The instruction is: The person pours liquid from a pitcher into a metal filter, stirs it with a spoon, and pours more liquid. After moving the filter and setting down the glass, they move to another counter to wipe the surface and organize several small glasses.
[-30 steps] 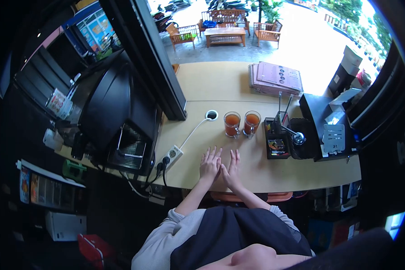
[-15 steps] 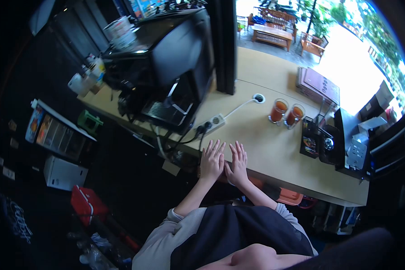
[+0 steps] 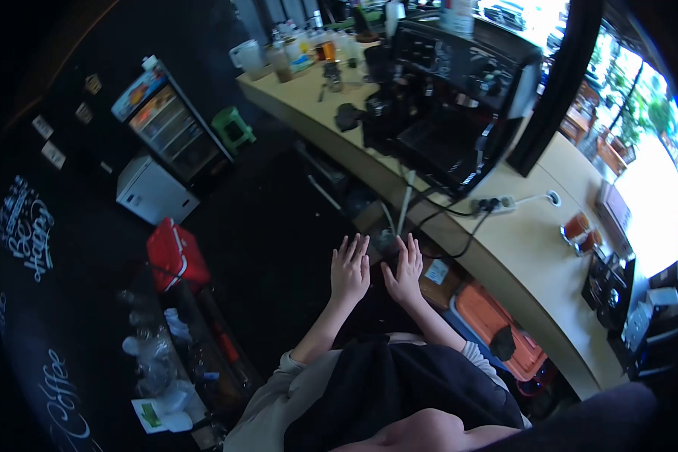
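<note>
My left hand [image 3: 350,273] is held out in the air in front of me, palm down, with nothing in it and its fingers stretched. Beside it, a small gap apart, my right hand [image 3: 404,271] is also stretched out and holds nothing. The right hand is nearest to the edge of the wooden counter [image 3: 516,275] and a brown box [image 3: 441,275] under it. On the counter stands a black espresso machine [image 3: 459,113]. Two glass mugs of reddish-brown drink [image 3: 576,226] sit farther right, near a power strip [image 3: 493,205].
An orange lidded bin [image 3: 497,324] stands under the counter. To the left are a red cooler box [image 3: 177,252], a small white fridge [image 3: 154,192], a glass-door drinks fridge [image 3: 175,124] and a green stool [image 3: 233,126]. Several bottles [image 3: 301,56] line the counter's far end.
My view has turned left, so the counter, machine and mugs sit farther right. Both hands stay outstretched, now away from the counter's edge and slightly farther apart.
</note>
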`<state>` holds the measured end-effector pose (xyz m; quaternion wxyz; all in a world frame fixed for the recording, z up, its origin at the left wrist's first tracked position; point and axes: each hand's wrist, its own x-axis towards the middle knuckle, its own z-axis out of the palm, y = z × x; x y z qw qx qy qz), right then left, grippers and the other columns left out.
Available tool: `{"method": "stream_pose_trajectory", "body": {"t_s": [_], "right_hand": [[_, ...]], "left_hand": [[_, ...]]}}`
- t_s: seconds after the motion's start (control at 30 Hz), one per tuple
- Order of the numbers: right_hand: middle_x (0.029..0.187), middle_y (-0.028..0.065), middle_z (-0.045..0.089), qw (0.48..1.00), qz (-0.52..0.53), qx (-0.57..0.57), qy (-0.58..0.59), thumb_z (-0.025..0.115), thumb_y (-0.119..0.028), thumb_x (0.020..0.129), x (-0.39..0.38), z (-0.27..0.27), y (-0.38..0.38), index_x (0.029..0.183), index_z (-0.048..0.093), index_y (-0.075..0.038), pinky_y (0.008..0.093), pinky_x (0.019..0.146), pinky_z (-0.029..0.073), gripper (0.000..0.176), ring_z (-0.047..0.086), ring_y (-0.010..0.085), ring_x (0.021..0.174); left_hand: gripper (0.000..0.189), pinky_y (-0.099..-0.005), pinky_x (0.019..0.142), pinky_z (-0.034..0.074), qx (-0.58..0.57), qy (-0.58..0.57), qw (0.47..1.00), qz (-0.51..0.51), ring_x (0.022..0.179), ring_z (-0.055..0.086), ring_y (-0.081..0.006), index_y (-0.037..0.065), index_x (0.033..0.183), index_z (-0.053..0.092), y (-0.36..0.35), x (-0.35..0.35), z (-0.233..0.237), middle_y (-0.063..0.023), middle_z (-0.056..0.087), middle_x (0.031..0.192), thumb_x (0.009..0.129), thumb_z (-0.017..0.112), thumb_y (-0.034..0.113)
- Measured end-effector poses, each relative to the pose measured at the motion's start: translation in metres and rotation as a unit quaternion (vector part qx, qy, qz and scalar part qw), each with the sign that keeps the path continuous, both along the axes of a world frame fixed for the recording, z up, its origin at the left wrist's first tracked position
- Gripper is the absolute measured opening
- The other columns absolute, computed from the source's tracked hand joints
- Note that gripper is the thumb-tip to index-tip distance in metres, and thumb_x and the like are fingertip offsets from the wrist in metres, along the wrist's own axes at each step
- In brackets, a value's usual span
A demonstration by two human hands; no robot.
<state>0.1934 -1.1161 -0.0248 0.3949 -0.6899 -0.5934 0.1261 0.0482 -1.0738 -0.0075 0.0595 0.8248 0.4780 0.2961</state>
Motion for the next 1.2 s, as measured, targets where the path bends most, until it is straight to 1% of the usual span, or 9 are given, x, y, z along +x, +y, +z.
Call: {"method": "stream_pose_trajectory", "body": {"t_s": [0.13,0.17,0.23,0.5,0.6,0.83,1.0,1.13,1.2], "right_hand": [[0.152,0.0216,0.016,0.998,0.059,-0.006,-0.002,0.062,-0.028,0.082,-0.062,0.005,0.019,0.145,0.026,-0.009,0.055,0.112,0.012,0.075,0.012,0.04,0.142],[0.152,0.0227,0.016,0.997,0.071,-0.004,-0.011,0.061,-0.027,0.083,-0.073,0.006,0.023,0.145,0.026,-0.009,0.0512,0.113,0.013,0.074,0.012,0.0407,0.142],[0.152,0.0228,0.016,0.996,0.084,-0.008,-0.012,0.061,-0.028,0.083,-0.089,0.007,0.031,0.145,0.026,-0.009,0.0512,0.113,0.013,0.074,0.012,0.0406,0.142],[0.152,0.0231,0.014,0.996,0.081,-0.032,-0.002,0.063,-0.028,0.083,-0.1,-0.001,0.082,0.145,0.027,-0.01,0.0515,0.112,0.013,0.074,0.012,0.0412,0.142],[0.153,0.0234,0.013,0.996,0.074,-0.042,0.012,0.063,-0.028,0.082,-0.099,-0.004,0.113,0.145,0.026,-0.01,0.055,0.113,0.011,0.075,0.01,0.0414,0.142],[0.152,0.0246,0.012,0.995,0.079,-0.056,0.012,0.065,-0.029,0.08,-0.105,-0.006,0.218,0.145,0.025,-0.01,0.0552,0.113,0.011,0.078,0.01,0.043,0.142],[0.152,0.0245,0.012,0.995,0.1,-0.03,-0.007,0.066,-0.027,0.08,-0.104,-0.001,0.294,0.145,0.026,-0.009,0.0534,0.112,0.013,0.079,0.01,0.0441,0.141],[0.152,0.025,0.011,0.994,0.1,-0.029,-0.017,0.065,-0.027,0.079,-0.103,-0.005,0.337,0.145,0.026,-0.009,0.0535,0.112,0.013,0.079,0.011,0.045,0.14],[0.152,0.0255,0.012,0.995,0.093,-0.019,-0.008,0.065,-0.026,0.079,-0.1,-0.006,0.356,0.145,0.025,-0.009,0.054,0.112,0.014,0.079,0.011,0.0461,0.139]], "left_hand": [[0.043,-0.0586,0.103,0.032,-0.01,0.014,0.999,0.044,0.132,0.039,-0.0383,0.014,0.139,0.045,0.004,-0.058,0.001,-0.0147,0.047,0.14,0.096,0.041,0.02],[0.043,-0.0586,0.104,0.032,-0.012,0.013,0.998,0.052,0.132,0.039,-0.0382,0.014,0.139,0.045,0.007,-0.069,0.001,-0.0143,0.047,0.14,0.096,0.041,0.021],[0.043,-0.0586,0.104,0.032,-0.015,0.01,0.998,0.06,0.132,0.039,-0.038,0.014,0.139,0.045,0.014,-0.083,-0.001,-0.014,0.047,0.139,0.097,0.041,0.021],[0.039,-0.058,0.104,0.033,-0.071,-0.022,0.996,0.056,0.13,0.041,-0.0376,0.012,0.135,0.049,0.062,-0.103,-0.021,-0.0132,0.052,0.135,0.098,0.039,0.021],[0.039,-0.0549,0.103,0.034,-0.057,-0.012,0.997,0.054,0.128,0.044,-0.0374,0.012,0.135,0.049,0.094,-0.104,-0.022,-0.0131,0.054,0.133,0.098,0.037,0.019],[0.039,-0.054,0.103,0.035,-0.038,-0.008,0.998,0.056,0.127,0.044,-0.0378,0.012,0.134,0.05,0.196,-0.106,-0.014,-0.0127,0.054,0.132,0.098,0.037,0.02],[0.035,-0.0473,0.101,0.039,-0.038,-0.024,0.997,0.064,0.12,0.05,-0.0379,0.007,0.123,0.059,0.277,-0.106,-0.016,-0.0131,0.06,0.123,0.098,0.038,0.02],[0.033,-0.0497,0.1,0.039,-0.053,-0.041,0.996,0.065,0.12,0.05,-0.0358,0.009,0.121,0.062,0.319,-0.106,-0.027,-0.0123,0.061,0.122,0.097,0.043,0.022],[0.031,-0.0428,0.1,0.041,-0.034,-0.04,0.997,0.056,0.114,0.055,-0.0361,0.003,0.115,0.064,0.335,-0.1,-0.023,-0.0142,0.064,0.117,0.097,0.042,0.017]]}}
